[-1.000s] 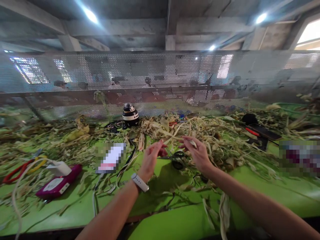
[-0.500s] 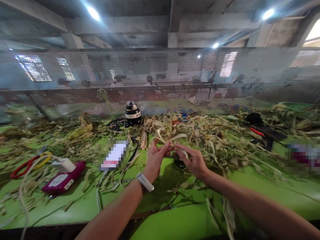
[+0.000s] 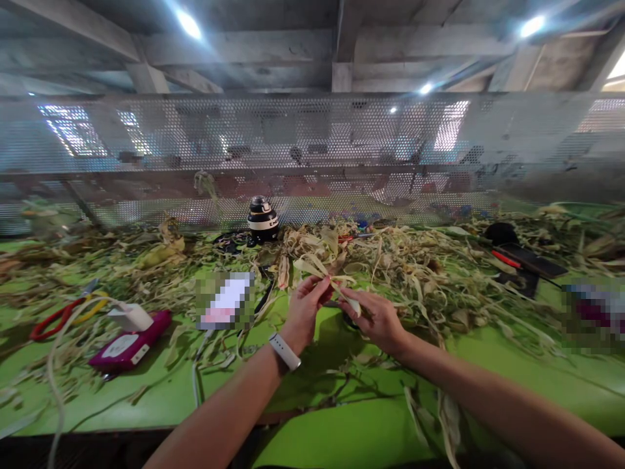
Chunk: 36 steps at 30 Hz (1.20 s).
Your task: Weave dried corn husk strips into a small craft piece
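Observation:
In the middle of the head view, my left hand (image 3: 301, 316) is closed, with its thumb and fingers pinching pale corn husk strips (image 3: 312, 266) where they cross. My right hand (image 3: 379, 320) comes in from the other side, close to the left fingertips. It grips a folded end of the same husk between thumb and fingers. Loose strip ends fan out above the knuckles. A white watch (image 3: 284, 352) is on my left wrist. Behind both hands lies a heap of dry husk strips (image 3: 405, 273); a small dark object under my right hand is mostly hidden.
On the green table (image 3: 342, 423) to the left are a phone (image 3: 227, 299), a magenta power strip (image 3: 129, 342) with a white charger (image 3: 131, 317), and scissors (image 3: 56, 322). A black bottle (image 3: 262, 221) stands before the perforated metal screen (image 3: 303, 143). A dark red-edged device (image 3: 527, 257) lies right.
My left fingers have curled in more tightly around the husk strips, which now fan out more. My right hand has dipped slightly at the fingertips. The whole view has shifted a little.

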Each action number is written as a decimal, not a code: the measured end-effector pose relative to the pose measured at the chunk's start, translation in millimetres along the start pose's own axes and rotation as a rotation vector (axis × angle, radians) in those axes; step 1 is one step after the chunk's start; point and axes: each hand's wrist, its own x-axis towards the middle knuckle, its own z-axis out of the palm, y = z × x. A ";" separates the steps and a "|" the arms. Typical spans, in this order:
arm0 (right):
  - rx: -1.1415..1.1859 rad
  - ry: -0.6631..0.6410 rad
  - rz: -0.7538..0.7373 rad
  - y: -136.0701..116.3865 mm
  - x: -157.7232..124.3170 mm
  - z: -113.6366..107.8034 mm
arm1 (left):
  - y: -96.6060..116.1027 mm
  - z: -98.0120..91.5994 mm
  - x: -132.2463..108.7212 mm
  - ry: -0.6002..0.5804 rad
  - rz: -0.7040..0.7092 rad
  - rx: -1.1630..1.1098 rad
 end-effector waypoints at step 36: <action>0.390 0.123 0.359 5.3 8.5 3.2 | 0.8 0.0 -7.2 -0.317 0.081 0.416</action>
